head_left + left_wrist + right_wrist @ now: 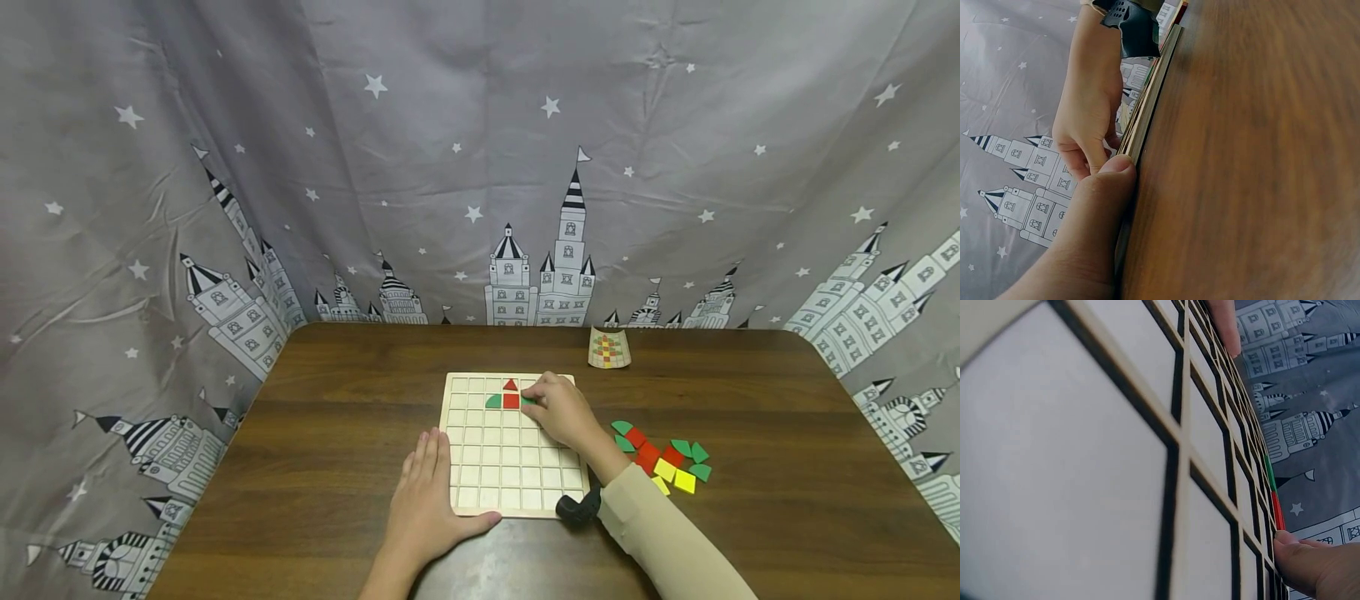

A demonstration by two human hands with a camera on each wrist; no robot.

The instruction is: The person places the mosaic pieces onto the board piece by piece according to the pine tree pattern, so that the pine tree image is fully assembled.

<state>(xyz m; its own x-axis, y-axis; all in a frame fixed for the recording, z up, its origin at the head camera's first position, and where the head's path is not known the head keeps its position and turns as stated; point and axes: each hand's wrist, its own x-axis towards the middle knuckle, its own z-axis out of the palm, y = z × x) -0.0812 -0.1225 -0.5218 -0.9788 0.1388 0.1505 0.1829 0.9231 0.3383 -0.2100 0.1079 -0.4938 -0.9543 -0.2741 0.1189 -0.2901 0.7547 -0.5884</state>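
Note:
A light wooden grid board (491, 477) lies on the table. In its upper rows sit a red triangle (510, 385), a red square (511, 402) below it, and a green rounded piece (493, 402) left of the square. My right hand (561, 410) pinches another green piece (528, 402) at the square's right side; the fingers partly hide it. Along the board's left edge, my left hand (426, 496) rests with straight fingers, its thumb at the near edge. The left wrist view shows that thumb (1100, 200) against the board's side.
Loose red, green and yellow pieces (684, 481) lie right of the board, beside the right forearm. A small pattern card (609, 348) with a coloured tree-like figure stands at the table's back. Behind hangs a grey castle-print curtain (450, 167). A black wrist device (579, 508) overlaps the board's near right corner.

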